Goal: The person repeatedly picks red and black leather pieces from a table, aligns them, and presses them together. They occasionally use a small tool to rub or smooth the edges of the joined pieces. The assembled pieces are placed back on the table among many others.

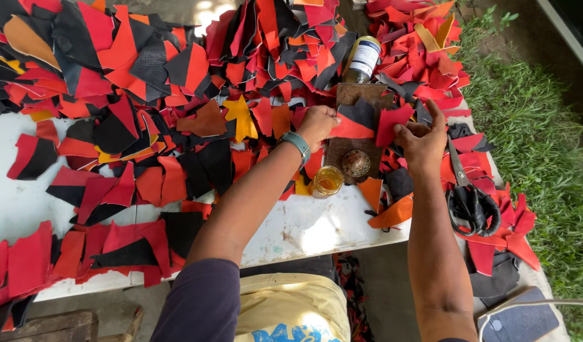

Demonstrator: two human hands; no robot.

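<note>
I look down on a white table almost buried in hundreds of flat leather offcuts, red, orange and black, with ragged, angular edges and a matte, faintly grained surface. Beyond my fingertips the heap is thickest; toward my body the tabletop shows bare, scuffed paint.

Under both hands lies a brown wooden board, upright and rectangular. On it rests a joined black-and-red piece. My left hand, with a teal watch at the wrist, has its fingers curled closed, pinching that piece's left edge. My right hand pinches a small red offcut between thumb and 2 fingers, touching the joined piece's right edge.

I judge the step to be fitting a new scrap against the panel; aligning the edges looks like what the next move needs.

Just below my left fingers stand a small glass jar of amber liquid and a round brown lid. Beyond the board stands a dark bottle with a pale label. Right of my right wrist lie black-handled scissors.
</note>
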